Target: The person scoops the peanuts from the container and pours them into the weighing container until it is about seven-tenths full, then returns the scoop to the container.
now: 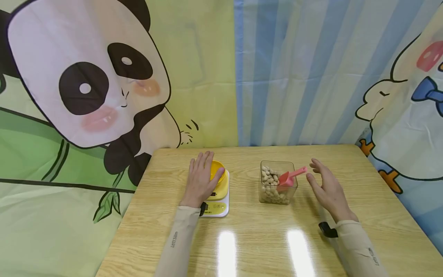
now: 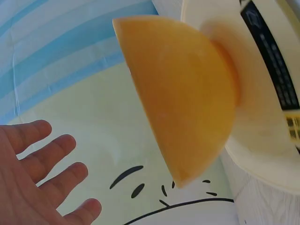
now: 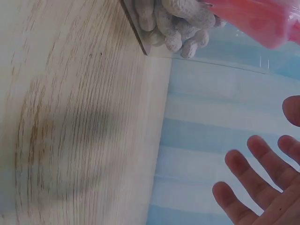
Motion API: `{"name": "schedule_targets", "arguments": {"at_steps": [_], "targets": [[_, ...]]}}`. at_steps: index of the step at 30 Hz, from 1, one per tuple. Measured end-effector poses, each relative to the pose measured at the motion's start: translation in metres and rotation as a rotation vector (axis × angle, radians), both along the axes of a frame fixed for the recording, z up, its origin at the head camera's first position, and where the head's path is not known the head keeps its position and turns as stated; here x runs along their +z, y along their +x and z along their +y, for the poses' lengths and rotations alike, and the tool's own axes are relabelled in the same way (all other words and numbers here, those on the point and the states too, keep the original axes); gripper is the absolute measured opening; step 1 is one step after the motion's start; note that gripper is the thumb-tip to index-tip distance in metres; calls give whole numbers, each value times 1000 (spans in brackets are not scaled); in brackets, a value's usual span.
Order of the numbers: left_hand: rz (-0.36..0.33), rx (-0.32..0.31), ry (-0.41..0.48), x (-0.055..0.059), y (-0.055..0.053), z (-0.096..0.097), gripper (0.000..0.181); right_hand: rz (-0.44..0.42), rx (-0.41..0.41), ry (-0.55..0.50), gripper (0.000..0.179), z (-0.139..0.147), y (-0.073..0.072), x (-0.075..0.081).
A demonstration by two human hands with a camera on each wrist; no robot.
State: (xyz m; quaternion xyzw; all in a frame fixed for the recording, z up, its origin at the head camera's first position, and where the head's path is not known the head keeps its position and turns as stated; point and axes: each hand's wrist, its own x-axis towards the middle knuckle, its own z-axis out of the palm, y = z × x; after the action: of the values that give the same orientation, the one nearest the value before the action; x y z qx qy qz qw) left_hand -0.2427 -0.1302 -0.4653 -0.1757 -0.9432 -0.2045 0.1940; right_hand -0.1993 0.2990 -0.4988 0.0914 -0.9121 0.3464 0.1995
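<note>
A yellow bowl [image 2: 183, 93] sits on a kitchen scale [image 1: 223, 209] with a white body and a yellow platform. Above and beside the bowl hovers my left hand [image 1: 200, 179], fingers extended; the left wrist view shows those fingers apart from the bowl. To the right, a clear square container [image 1: 277, 194] holds peanuts [image 1: 269, 177] in their shells. A pink scoop [image 1: 287, 179] lies in it, its handle sticking out over the right rim. Near that handle is my right hand [image 1: 328, 192], its fingers loosely spread and nothing in it.
Both things stand on a wood-grain table [image 1: 249, 227], with a stretch of tabletop between them. Behind the table hangs a printed curtain [image 1: 277, 77] with a panda, stripes and a white bird.
</note>
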Motion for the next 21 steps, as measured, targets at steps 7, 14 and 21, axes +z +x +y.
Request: {"name": "schedule_targets", "arguments": {"at_steps": [7, 14, 21], "targets": [[-18, -60, 16, -1, -3, 12, 79, 30, 31, -63, 58, 2, 1, -1], [-15, -149, 10, -4, -8, 29, 78, 38, 15, -73, 57, 2, 2, -1], [-35, -206, 7, -11, -13, 48, 80, 51, 15, -81, 55, 2, 3, -1]]}}
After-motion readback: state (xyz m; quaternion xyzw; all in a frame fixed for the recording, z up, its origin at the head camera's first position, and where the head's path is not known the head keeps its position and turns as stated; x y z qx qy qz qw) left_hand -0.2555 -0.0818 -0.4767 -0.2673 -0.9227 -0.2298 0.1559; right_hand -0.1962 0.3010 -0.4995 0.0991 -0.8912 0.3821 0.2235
